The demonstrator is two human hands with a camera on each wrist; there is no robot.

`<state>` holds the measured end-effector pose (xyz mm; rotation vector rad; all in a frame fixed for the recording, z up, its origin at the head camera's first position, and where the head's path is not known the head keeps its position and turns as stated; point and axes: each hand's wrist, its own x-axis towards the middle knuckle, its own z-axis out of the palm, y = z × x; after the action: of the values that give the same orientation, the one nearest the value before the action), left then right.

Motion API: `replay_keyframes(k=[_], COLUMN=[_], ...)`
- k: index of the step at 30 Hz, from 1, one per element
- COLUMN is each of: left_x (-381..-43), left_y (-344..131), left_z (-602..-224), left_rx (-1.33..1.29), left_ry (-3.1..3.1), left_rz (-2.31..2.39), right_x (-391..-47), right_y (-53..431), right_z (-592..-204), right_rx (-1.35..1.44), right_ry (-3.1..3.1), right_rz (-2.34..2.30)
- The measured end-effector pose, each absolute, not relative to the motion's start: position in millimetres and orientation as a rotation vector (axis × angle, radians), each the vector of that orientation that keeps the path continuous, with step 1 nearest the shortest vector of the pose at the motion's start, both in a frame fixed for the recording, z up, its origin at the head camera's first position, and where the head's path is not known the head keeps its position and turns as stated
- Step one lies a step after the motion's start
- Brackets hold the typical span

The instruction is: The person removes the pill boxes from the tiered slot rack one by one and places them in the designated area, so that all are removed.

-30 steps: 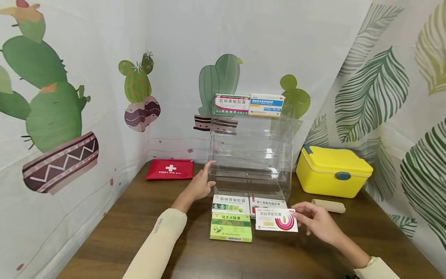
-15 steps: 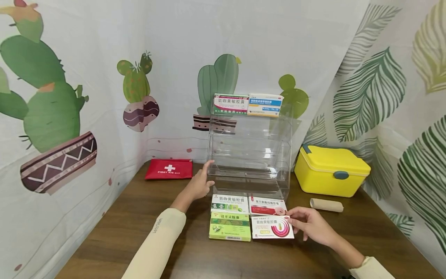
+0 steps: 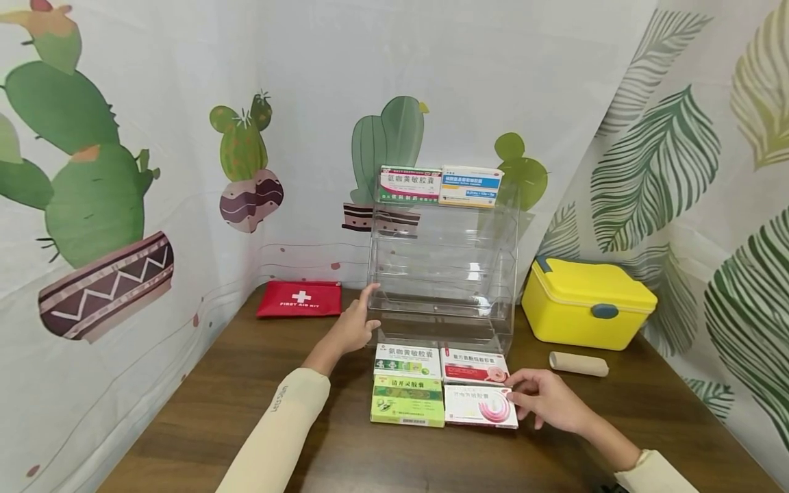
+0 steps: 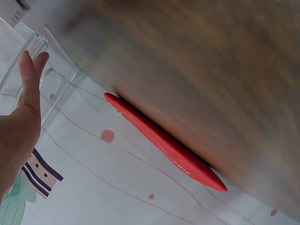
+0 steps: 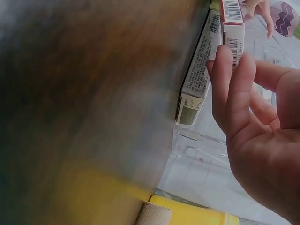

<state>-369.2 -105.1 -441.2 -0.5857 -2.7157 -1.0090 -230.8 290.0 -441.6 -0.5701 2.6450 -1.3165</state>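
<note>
In the head view my left hand [image 3: 355, 325] is at the left side of a clear plastic tiered display rack [image 3: 444, 274], index finger extended towards its edge and thumb apart. The left wrist view shows the left hand's fingers straight beside the clear plastic. My right hand [image 3: 548, 399] pinches the right end of a white medicine box [image 3: 465, 407] with pink rings, low at the table. Beside this box lies a green medicine box [image 3: 407, 402]. Behind them, in front of the rack, are a white-and-green medicine box [image 3: 407, 361] and a red-and-white medicine box [image 3: 471, 366].
Two medicine boxes, one pink-and-green [image 3: 409, 185] and one blue-and-white [image 3: 470, 186], stand on the rack's top tier. A red first aid pouch [image 3: 298, 299] lies at the back left. On the right are a yellow case [image 3: 588, 301] and a cardboard tube [image 3: 578, 363].
My right hand has brought the ringed white box down and slightly left, from overlapping the red-and-white box to a place beside the green one. The left hand has stayed at the rack.
</note>
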Motion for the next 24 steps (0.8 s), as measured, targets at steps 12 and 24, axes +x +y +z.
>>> replay_keyframes(k=[12, 24], left_x=[-369.0, -368.4], left_y=[-106.9, -105.9], left_z=[-439.7, -439.7], left_rx=[-0.576, -0.57], left_ry=[-2.733, -2.746], left_rz=[-1.017, -1.018], right_x=[-232.9, -232.6], right_y=[287.5, 284.9], right_z=[-441.7, -438.8], right_rx=[-0.581, -0.444], right_ry=[2.645, 2.679], right_rz=[-1.273, -1.283])
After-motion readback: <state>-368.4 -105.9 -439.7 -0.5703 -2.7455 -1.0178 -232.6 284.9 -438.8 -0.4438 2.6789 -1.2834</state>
